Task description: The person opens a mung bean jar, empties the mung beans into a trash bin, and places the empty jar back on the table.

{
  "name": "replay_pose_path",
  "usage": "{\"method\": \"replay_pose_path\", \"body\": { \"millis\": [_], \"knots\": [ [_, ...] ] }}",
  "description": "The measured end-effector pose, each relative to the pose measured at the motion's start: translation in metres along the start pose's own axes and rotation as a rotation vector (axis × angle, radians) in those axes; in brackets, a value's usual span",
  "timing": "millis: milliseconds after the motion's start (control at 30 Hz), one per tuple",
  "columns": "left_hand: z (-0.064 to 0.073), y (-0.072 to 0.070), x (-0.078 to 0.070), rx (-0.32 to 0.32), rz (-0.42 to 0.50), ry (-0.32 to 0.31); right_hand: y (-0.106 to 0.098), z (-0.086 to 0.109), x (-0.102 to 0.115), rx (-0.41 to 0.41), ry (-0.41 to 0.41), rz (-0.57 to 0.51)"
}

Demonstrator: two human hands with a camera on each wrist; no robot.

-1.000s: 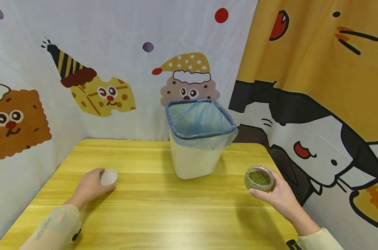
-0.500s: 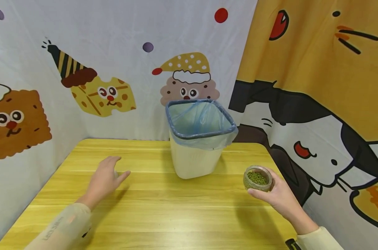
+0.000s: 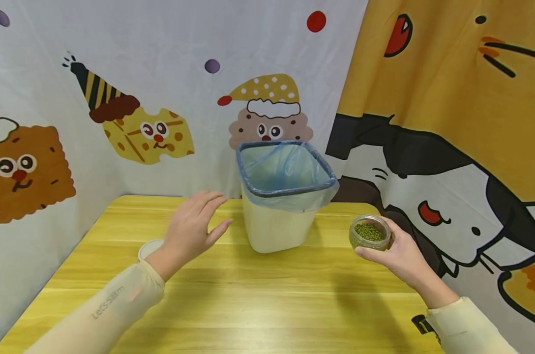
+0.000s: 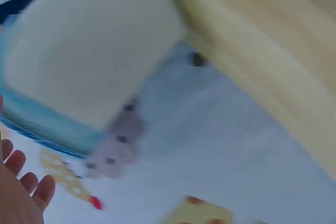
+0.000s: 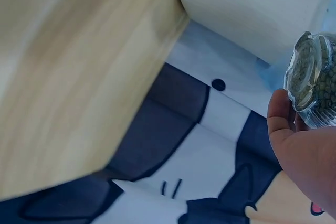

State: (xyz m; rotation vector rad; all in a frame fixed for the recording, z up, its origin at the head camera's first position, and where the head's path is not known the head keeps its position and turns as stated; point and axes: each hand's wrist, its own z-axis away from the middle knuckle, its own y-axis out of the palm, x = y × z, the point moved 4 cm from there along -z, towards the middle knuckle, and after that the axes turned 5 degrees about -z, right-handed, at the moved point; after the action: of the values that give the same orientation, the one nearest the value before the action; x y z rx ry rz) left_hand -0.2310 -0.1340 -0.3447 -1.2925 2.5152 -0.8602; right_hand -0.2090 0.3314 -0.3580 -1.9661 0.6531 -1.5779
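My right hand [image 3: 400, 255] grips a small clear jar [image 3: 368, 244] of green mung beans [image 3: 368, 232], held up over the right side of the table with its mouth uncovered. The right wrist view shows the same jar [image 5: 320, 80] from the side, with fingers curled round its wall. My left hand [image 3: 192, 228] is in the air left of the bin, fingers spread and holding nothing. Behind its wrist, a round white lid [image 3: 147, 249] lies on the table, partly hidden by the forearm. A pale bin [image 3: 278, 223] with a blue bag liner [image 3: 289, 169] stands upright between the hands.
The yellow wood-grain table [image 3: 250, 305] ends at the back against a white cartoon curtain [image 3: 161, 39]. An orange cartoon curtain [image 3: 427, 88] hangs along the right side, close beyond the right hand.
My left hand has let go of the white lid, leaving it on the table, and has moved right and away toward the bin. My right hand has lifted the jar slightly.
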Motion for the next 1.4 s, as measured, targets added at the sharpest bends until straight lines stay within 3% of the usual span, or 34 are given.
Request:
{"method": "replay_pose_path", "body": {
  "millis": [167, 267, 467, 667, 800, 967, 1200, 1400],
  "knots": [
    [-0.034, 0.005, -0.033, -0.055, 0.014, 0.058, -0.015, -0.018, 0.017, -0.016, -0.042, 0.030],
    [-0.048, 0.013, -0.047, -0.077, -0.025, 0.067, -0.023, -0.029, 0.029, -0.017, -0.069, 0.023],
    [-0.065, 0.028, -0.061, -0.022, -0.110, 0.050, -0.041, -0.049, 0.051, -0.027, -0.083, 0.111],
    [-0.067, 0.036, -0.063, 0.007, -0.122, 0.039, -0.059, -0.076, 0.073, -0.009, -0.046, 0.152],
    [-0.065, 0.038, -0.063, -0.015, -0.116, 0.048, -0.067, -0.095, 0.090, -0.001, -0.023, 0.202],
    [-0.065, 0.038, -0.062, -0.070, -0.084, 0.041, -0.073, -0.122, 0.112, -0.005, -0.062, 0.268],
    [-0.071, 0.037, -0.056, -0.127, -0.070, 0.045, -0.063, -0.153, 0.137, 0.003, -0.119, 0.328],
    [-0.070, 0.035, -0.049, -0.142, 0.013, 0.055, -0.052, -0.167, 0.160, 0.035, -0.153, 0.361]
  ]
}}
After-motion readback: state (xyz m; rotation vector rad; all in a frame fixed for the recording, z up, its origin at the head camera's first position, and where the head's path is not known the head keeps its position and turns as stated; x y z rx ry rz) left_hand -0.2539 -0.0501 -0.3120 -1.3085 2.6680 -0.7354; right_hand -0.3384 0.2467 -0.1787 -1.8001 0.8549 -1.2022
